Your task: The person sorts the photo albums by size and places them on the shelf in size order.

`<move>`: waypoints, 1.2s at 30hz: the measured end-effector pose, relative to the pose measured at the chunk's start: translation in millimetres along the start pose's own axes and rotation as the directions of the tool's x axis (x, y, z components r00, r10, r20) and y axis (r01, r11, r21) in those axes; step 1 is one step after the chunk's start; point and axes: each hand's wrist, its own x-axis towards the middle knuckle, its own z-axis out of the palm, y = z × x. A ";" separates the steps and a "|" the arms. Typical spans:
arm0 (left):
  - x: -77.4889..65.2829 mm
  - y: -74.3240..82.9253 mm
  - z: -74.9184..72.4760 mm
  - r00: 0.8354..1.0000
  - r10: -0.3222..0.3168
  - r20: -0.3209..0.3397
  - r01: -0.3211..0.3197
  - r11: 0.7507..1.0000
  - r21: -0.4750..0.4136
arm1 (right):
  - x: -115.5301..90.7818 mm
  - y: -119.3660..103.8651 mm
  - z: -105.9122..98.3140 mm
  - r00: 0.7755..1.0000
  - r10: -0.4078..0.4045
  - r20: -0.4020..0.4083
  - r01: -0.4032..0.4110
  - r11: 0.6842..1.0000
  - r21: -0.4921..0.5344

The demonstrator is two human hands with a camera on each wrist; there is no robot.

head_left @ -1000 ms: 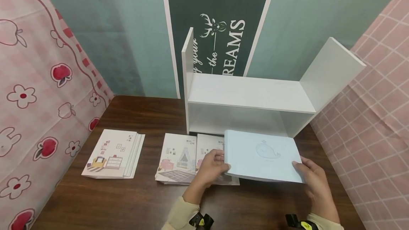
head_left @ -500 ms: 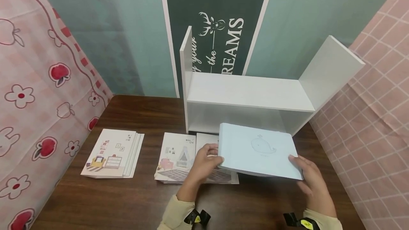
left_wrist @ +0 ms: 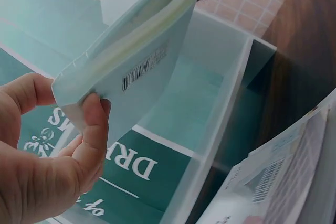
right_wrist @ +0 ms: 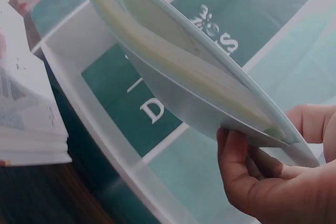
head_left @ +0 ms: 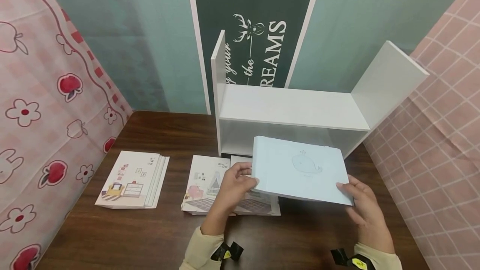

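A light blue notebook (head_left: pixel 300 170) with a whale drawing on its cover is held up in front of the white shelf (head_left: pixel 296 107). My left hand (head_left: pixel 234 188) pinches its left end, thumb on the cover and fingers beneath. The right end is gripped by my right hand (head_left: pixel 365 207). From below, the left wrist view shows a barcode on the back of the notebook (left_wrist: pixel 142 77). Cream pages bow between the covers of the notebook (right_wrist: pixel 173 51) in the right wrist view. Behind my left hand lie two side-by-side stacks of illustrated notebooks (head_left: pixel 206 182), partly hidden.
Another stack of illustrated notebooks (head_left: pixel 129 180) lies at the left of the brown wooden table (head_left: pixel 150 236). The shelf has upright side panels and a lower compartment facing me. Pink patterned cloth (head_left: pixel 45 136) hangs at the left, and pink checked cloth (head_left: pixel 442 145) at the right.
Both hands have raised the light blue notebook and shifted it slightly left, so it now overlaps more of the shelf's lower compartment. The stacks on the table have stayed put.
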 end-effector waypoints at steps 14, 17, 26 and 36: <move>-8.8 26.3 -12.4 0.995 0.045 0.093 -0.053 0.995 0.084 | 0.4 -11.1 25.5 0.993 -0.089 -0.080 0.089 0.996 0.001; -10.2 33.2 -13.5 0.993 0.050 0.105 -0.062 0.991 0.118 | 0.4 -14.3 29.1 0.992 -0.095 -0.080 0.094 0.995 -0.014; -9.5 53.9 -15.1 0.990 0.071 0.121 -0.093 0.978 0.186 | -0.6 -29.0 36.1 0.995 -0.088 -0.042 0.088 0.996 0.009; -2.0 74.2 -16.9 0.985 0.108 0.134 -0.138 0.961 0.238 | 6.3 -48.3 46.9 0.998 -0.059 -0.031 0.057 0.996 -0.063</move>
